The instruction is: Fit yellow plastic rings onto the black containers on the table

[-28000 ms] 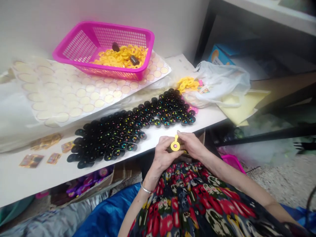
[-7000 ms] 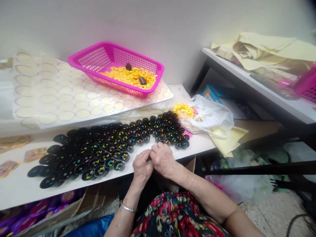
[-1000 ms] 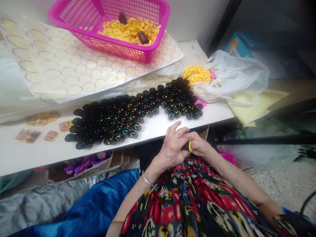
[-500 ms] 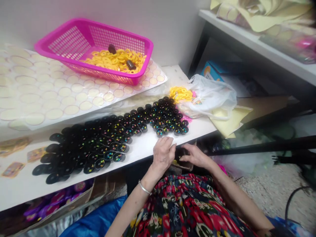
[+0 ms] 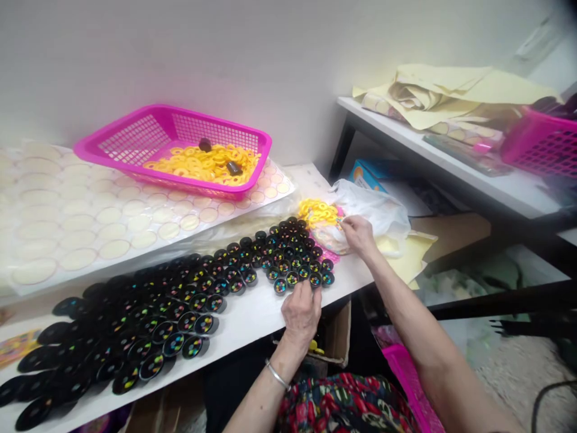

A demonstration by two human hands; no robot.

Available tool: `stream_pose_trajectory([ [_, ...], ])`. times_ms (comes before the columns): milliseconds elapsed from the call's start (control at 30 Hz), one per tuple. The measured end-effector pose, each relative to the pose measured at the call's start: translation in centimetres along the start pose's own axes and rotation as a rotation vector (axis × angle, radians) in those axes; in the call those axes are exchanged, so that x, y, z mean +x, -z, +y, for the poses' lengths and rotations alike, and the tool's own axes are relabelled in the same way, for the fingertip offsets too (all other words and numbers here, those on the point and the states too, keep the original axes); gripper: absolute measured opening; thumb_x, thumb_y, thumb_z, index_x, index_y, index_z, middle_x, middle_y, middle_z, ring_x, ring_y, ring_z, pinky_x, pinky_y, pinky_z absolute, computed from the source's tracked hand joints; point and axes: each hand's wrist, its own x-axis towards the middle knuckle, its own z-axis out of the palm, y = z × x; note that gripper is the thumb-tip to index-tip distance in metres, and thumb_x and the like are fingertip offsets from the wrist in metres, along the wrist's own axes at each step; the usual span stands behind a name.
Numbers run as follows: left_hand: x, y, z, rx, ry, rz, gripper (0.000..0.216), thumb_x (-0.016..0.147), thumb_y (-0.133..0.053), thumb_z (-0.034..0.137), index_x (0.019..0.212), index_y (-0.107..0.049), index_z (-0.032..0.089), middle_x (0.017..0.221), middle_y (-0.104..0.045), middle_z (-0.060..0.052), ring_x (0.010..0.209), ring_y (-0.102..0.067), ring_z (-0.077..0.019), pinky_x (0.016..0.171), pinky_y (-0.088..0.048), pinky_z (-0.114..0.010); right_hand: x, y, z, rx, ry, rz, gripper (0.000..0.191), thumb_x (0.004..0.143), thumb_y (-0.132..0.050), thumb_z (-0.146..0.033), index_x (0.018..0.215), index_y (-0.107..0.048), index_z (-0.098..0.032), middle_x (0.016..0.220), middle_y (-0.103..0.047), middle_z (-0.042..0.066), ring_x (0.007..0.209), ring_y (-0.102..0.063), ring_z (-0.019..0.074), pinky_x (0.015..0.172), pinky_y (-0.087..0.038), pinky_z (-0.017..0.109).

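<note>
The black caps lie in one long band on the white desk, too many and too close together to count; the caps far from the fingers run off the edge of the view. The left hand rests at the near end of this band, its fingers bent down over the last caps. What is under them is hidden, so I cannot tell if they grip a cap or only touch it. The right hand is just beyond the band, at the pile of yellow rings beside the white plastic bag. Its fingertips are pinched together at the rings, but a held piece is too small to make out. Farther behind the fingers stands one pink basket with more yellow rings and two dark pieces inside. It sits on a sheet of round stickers.
</note>
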Motion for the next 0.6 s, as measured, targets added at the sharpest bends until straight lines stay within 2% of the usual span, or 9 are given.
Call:
stream_pose_trajectory([
  [133,0.0,0.0,0.2,0.005,0.037,-0.035,0.018,0.081,-0.056,0.032,0.088,-0.056,0.015,0.068,-0.061,-0.003,0.059,-0.059,-0.0153,0.052,-0.041,-0.025,3.8,-2.7,0.5,-0.144,-0.179,-0.089,0.024,0.07,-0.054,-0.035,0.067,-0.064,-0.013,0.062,-0.06,0.005,0.065,-0.052,0.0166,0.062,-0.037,0.026],
  [267,0.1,-0.5,0.5,-0.013,0.101,-0.083,0.019,0.082,-0.055,0.034,0.087,-0.057,0.016,0.068,-0.062,-0.003,0.061,-0.061,-0.0158,0.052,-0.04,-0.025,4.3,-4.1,1.1,-0.107,-0.234,-0.121,0.018,0.061,-0.059,-0.029,0.066,-0.063,-0.013,0.057,-0.057,0.001,0.057,-0.049,0.014,0.054,-0.034,0.024],
  [467,0.0,-0.5,0.6,-0.105,0.147,-0.08,0.012,0.08,-0.055,0.029,0.078,-0.058,0.017,0.063,-0.06,-0.001,0.057,-0.057,-0.0133,0.052,-0.037,-0.024,4.2,-3.5,1.6,-0.131,-0.244,0.009,0.016,0.062,-0.05,-0.019,0.071,-0.062,-0.012,0.063,-0.059,0.005,0.061,-0.05,0.0163,0.057,-0.037,0.026],
  [533,-0.5,0.4,0.5,-0.132,0.127,-0.071,0.012,0.079,-0.054,0.027,0.072,-0.057,0.017,0.059,-0.057,0.0,0.053,-0.053,-0.0121,0.052,-0.037,-0.024,4.2,-2.7,1.5,-0.176,-0.186,0.119,0.021,0.064,-0.047,-0.017,0.077,-0.062,-0.013,0.067,-0.059,0.006,0.066,-0.052,0.0183,0.062,-0.039,0.028],
  [600,-1.2,1.8,0.1,-0.155,0.114,-0.067,0.016,0.079,-0.053,0.026,0.066,-0.054,0.017,0.056,-0.053,0.001,0.051,-0.05,-0.011,0.052,-0.036,-0.024,3.7,-1.7,0.8,-0.185,-0.065,0.241,0.023,0.066,-0.045,-0.017,0.082,-0.062,-0.013,0.072,-0.06,0.007,0.071,-0.053,0.0197,0.068,-0.04,0.031],
])
